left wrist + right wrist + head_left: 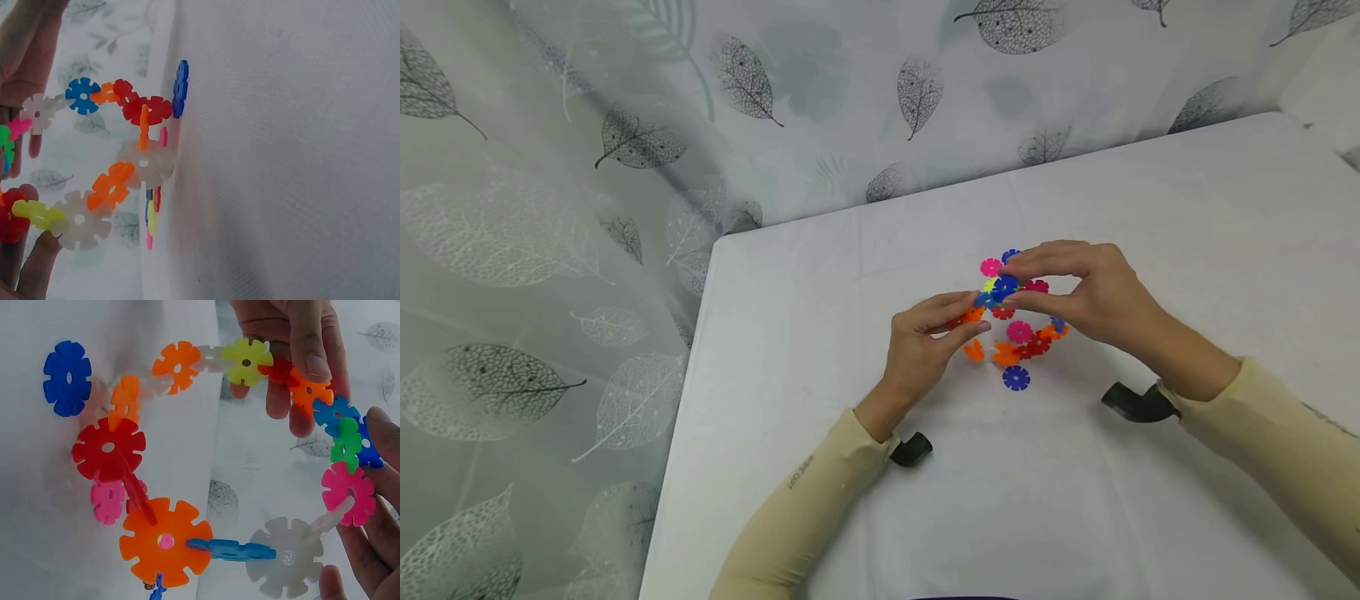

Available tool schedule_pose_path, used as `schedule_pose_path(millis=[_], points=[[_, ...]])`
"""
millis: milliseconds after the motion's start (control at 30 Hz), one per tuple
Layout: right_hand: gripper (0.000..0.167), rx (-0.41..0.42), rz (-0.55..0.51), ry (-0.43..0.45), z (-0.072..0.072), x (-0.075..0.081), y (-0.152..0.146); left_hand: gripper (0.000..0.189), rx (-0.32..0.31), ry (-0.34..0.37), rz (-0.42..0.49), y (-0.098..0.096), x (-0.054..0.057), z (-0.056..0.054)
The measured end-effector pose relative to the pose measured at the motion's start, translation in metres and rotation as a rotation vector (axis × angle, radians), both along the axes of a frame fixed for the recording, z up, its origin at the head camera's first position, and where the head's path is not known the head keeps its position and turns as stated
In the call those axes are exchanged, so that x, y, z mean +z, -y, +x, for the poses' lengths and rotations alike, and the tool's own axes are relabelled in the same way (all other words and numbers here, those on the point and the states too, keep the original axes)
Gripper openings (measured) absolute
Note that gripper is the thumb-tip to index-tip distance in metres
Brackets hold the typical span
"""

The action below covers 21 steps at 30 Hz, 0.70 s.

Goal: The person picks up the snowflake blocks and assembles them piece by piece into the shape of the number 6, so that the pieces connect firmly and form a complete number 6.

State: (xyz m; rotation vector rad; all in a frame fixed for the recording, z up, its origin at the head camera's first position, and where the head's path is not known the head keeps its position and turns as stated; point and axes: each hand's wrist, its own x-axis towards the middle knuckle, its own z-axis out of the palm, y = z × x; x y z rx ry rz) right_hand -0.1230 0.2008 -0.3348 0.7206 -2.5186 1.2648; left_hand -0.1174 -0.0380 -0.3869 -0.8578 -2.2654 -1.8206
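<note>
A chain of notched plastic flower discs [137, 553] in orange, red, blue, white, yellow, green and pink hangs in a loop between both hands. My left hand [917, 343] pinches an orange disc [320, 394] at the loop's upper part. Opposite it, my right hand [1097, 287] pinches a dark blue disc [1004, 289] between thumb and fingers. That disc sits right against a green disc [337, 450] and a lighter blue disc [328, 414] of the chain. The loop's lowest discs hang close over the table.
One loose dark blue disc [1011, 385] lies on the white-covered table [790, 333], nearer me than the chain. Several other loose discs, among them a pink one [990, 267], lie behind the hands. A leaf-patterned curtain [820, 108] borders the table's back and left.
</note>
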Motion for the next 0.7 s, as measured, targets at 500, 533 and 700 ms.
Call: schedule_pose_path(millis=[500,533,700], points=[[0.039,-0.058,-0.105,0.268,-0.001,-0.008,0.003,0.038,0.021,0.099,-0.013,0.002,-0.001,-0.004],[0.040,-0.050,-0.114,0.273,-0.001,-0.009,0.001,0.037,0.018,0.102,0.001,0.003,-0.001,-0.005],[0.042,-0.037,-0.265,0.225,-0.007,-0.018,-0.008,0.036,0.043,0.144,0.126,0.011,-0.003,-0.012]])
